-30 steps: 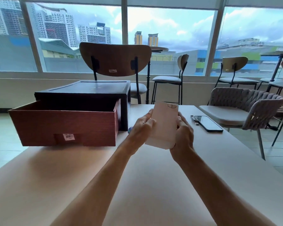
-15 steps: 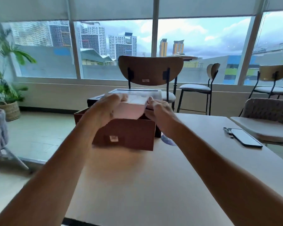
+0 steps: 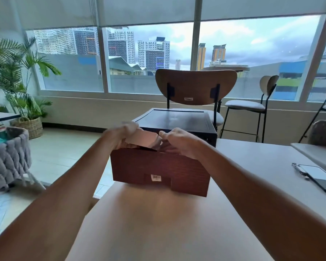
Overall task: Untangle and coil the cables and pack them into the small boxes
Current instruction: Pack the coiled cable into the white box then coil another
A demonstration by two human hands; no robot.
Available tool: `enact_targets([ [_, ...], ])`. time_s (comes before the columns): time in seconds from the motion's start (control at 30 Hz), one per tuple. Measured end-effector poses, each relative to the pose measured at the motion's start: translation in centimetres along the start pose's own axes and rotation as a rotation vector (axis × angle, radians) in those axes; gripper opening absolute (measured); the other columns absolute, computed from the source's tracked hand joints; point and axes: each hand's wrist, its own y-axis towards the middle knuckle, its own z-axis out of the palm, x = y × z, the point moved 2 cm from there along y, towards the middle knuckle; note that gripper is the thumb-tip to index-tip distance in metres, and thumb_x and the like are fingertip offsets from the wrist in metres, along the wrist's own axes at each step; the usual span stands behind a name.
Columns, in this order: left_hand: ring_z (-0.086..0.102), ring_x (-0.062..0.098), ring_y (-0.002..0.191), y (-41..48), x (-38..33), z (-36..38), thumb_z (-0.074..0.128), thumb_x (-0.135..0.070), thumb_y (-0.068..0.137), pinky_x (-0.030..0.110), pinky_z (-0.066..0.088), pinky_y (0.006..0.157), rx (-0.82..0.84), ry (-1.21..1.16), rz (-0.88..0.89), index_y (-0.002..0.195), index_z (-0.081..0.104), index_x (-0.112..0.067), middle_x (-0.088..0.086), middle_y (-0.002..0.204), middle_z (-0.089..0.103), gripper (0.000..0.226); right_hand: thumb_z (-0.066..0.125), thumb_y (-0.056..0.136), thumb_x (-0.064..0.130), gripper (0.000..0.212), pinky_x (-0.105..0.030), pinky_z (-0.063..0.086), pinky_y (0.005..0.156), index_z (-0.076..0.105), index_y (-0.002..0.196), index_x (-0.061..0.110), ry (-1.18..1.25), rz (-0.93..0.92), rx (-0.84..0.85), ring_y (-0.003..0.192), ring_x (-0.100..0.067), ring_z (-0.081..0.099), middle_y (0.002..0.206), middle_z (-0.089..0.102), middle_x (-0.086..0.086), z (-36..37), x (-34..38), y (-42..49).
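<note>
A small pale box (image 3: 142,139) is held tilted between both hands, just above the open top of a brown cardboard box (image 3: 159,169). My left hand (image 3: 119,133) grips its left end and my right hand (image 3: 175,141) grips its right end. The brown box stands on the light table (image 3: 158,223) with a barcode label on its front. No cable shows in this view; the inside of the brown box is hidden.
A dark blue box lid (image 3: 174,120) leans behind the brown box. A phone (image 3: 317,176) lies at the table's right edge. A wooden-backed chair (image 3: 195,87) stands beyond the table, a grey woven chair (image 3: 8,157) at the left, stools by the window.
Both hands carried the small pale box from the table's middle leftward and forward, then lowered it to the brown box's open top. The view swung left with them.
</note>
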Motion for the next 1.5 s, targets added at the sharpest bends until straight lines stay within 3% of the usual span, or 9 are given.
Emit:
enact_targets([
  [0.13,0.061,0.022,0.078,2.7,1.0,-0.3,0.048,-0.011,0.099,0.03,0.047,0.065,0.044,0.142,0.001,0.099,0.07,-0.008,0.014,0.098,0.068,0.022,0.048,0.103,0.029,0.039,-0.029,0.053,0.082,0.067,0.112,-0.004,-0.02,0.061,0.018,0.103,-0.027,0.069,0.113,0.071,-0.018,0.2,-0.9,2.2],
  [0.3,0.06,0.02,0.085,5.0,1.9,-0.1,0.035,0.005,0.096,0.031,0.045,0.069,0.133,0.337,0.047,0.112,0.069,-0.005,0.012,0.111,0.07,0.039,0.049,0.104,0.021,0.036,-0.021,0.058,0.069,0.06,0.121,-0.008,0.098,0.106,0.023,0.086,-0.017,0.069,0.116,0.068,-0.021,0.9,-1.8,4.4],
  [0.37,0.062,0.023,0.104,5.7,2.4,-0.1,0.032,0.008,0.095,0.033,0.05,0.081,0.156,0.409,0.053,0.125,0.065,-0.008,0.012,0.122,0.066,0.047,0.048,0.104,0.018,0.034,-0.026,0.059,0.077,0.056,0.125,-0.007,0.141,0.133,0.038,0.104,-0.024,0.068,0.124,0.064,-0.022,1.1,-2.1,4.8],
  [0.47,0.062,0.029,0.111,6.5,2.8,-0.3,0.032,0.006,0.093,0.03,0.051,0.078,0.074,0.537,0.128,0.129,0.063,-0.015,0.012,0.123,0.064,0.052,0.05,0.103,0.016,0.027,-0.037,0.057,0.091,0.061,0.121,-0.001,0.076,0.063,0.0,0.112,-0.026,0.067,0.123,0.065,-0.018,0.7,-1.9,4.6],
  [0.6,0.061,0.02,0.11,5.8,2.5,-0.4,0.053,-0.028,0.102,0.037,0.046,0.102,0.069,0.594,0.402,0.129,0.063,-0.021,0.005,0.117,0.067,0.029,0.058,0.097,0.015,0.018,-0.033,0.055,0.094,0.068,0.111,0.009,-0.128,-0.222,-0.215,0.095,-0.018,0.072,0.11,0.072,-0.011,-0.9,-0.9,3.9],
  [0.8,0.049,0.011,0.13,1.9,2.2,-0.2,0.06,-0.08,0.068,0.034,0.038,0.113,0.255,0.748,0.537,0.145,0.043,-0.04,-0.005,0.14,0.054,0.089,0.062,0.092,0.025,0.034,-0.04,0.037,0.107,0.065,0.125,0.016,-0.695,-0.387,-0.506,0.127,-0.026,0.05,0.133,0.061,-0.007,-3.7,-1.6,2.2],
  [1.07,0.03,0.015,0.144,0.9,3.2,-0.1,0.072,-0.069,0.072,0.039,0.026,0.119,0.174,0.992,0.586,0.155,0.021,-0.038,-0.009,0.158,0.027,0.103,0.048,0.085,0.075,0.086,-0.044,0.022,0.117,0.034,0.151,0.022,-0.898,-0.116,-0.265,0.145,-0.025,0.03,0.157,0.036,-0.005,-8.2,-3.4,0.8],
  [1.2,0.029,0.016,0.146,1.6,4.0,-0.3,0.057,-0.088,0.057,0.043,0.025,0.119,0.018,0.983,0.588,0.155,0.019,-0.039,-0.006,0.16,0.028,0.116,0.033,0.063,0.096,0.118,-0.049,0.01,0.122,0.016,0.157,0.027,-0.929,-0.053,-0.079,0.151,-0.025,0.013,0.165,0.015,-0.002,-9.3,-3.2,0.0],
  [1.5,0.016,0.024,0.15,3.6,4.1,2.4,0.063,-0.076,0.074,0.049,0.013,0.122,-0.189,1.024,0.589,0.157,0.016,-0.032,0.004,0.161,0.021,0.106,0.054,0.063,0.091,0.118,-0.047,0.007,0.12,0.01,0.156,0.034,-1.007,-0.109,-0.105,0.15,-0.029,0.007,0.163,0.014,0.001,-9.2,-4.3,0.2],
])
